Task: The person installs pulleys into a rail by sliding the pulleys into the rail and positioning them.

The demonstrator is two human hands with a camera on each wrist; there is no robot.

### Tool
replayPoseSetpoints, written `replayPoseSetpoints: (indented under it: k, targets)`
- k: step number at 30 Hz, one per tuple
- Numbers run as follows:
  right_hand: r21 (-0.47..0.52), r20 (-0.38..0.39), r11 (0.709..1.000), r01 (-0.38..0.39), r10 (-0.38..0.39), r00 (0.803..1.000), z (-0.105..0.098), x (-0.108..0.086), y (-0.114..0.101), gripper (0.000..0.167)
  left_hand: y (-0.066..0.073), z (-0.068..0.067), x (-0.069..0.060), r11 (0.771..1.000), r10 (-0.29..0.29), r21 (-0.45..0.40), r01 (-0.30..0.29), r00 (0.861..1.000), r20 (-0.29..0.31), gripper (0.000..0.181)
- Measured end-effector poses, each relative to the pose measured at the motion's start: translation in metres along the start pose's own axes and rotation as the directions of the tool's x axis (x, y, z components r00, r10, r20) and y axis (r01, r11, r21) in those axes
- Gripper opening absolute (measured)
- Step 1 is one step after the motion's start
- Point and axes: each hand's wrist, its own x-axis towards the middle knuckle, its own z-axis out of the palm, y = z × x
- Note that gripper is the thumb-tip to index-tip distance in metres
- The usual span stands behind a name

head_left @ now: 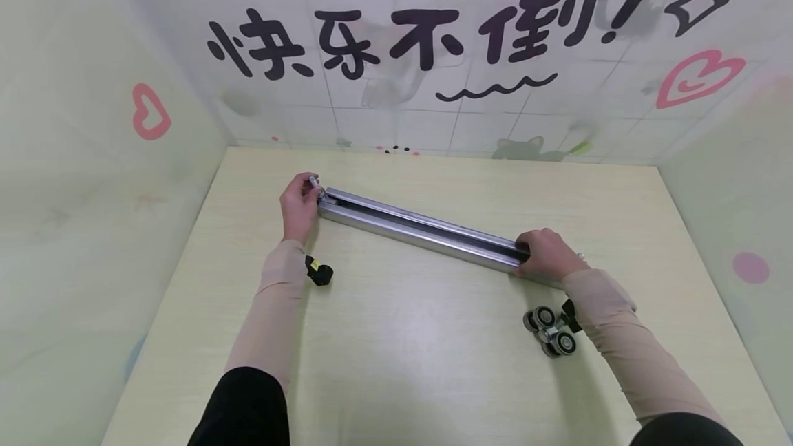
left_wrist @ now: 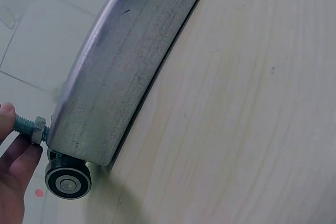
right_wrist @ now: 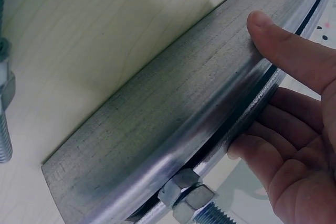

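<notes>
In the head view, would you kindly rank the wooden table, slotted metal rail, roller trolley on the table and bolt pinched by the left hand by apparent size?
Largest to smallest:
1. Wooden table
2. Slotted metal rail
3. Roller trolley, partly hidden
4. Bolt, only its end showing

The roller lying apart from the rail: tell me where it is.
In the head view, the roller lies on the table at lower right, just left of the right sleeve and below the right hand.
</notes>
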Motion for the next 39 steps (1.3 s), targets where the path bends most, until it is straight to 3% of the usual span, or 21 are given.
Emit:
replayPoseSetpoints:
  k: [21,32,39]
  targets:
    - [-0.008,-0.004,1.000,0.021,-0.021,1.000,0.0013,0.0004,0.0009,0.051,-0.0002,0.0003,-0.0005,1.000,0.006,0.015,-0.007,0.999,0.042,0.025]
    - [-0.013,-0.009,1.000,0.017,-0.017,1.000,0.0005,-0.0006,0.0007,0.052,0.0042,0.0008,-0.0001,1.000,0.000,0.029,-0.003,0.995,0.099,0.026]
    - [-0.015,-0.012,1.000,0.013,-0.013,1.000,0.0012,0.0000,0.0014,0.052,0.0056,0.0033,-0.0007,0.998,0.028,0.051,-0.035,0.991,0.133,0.026]
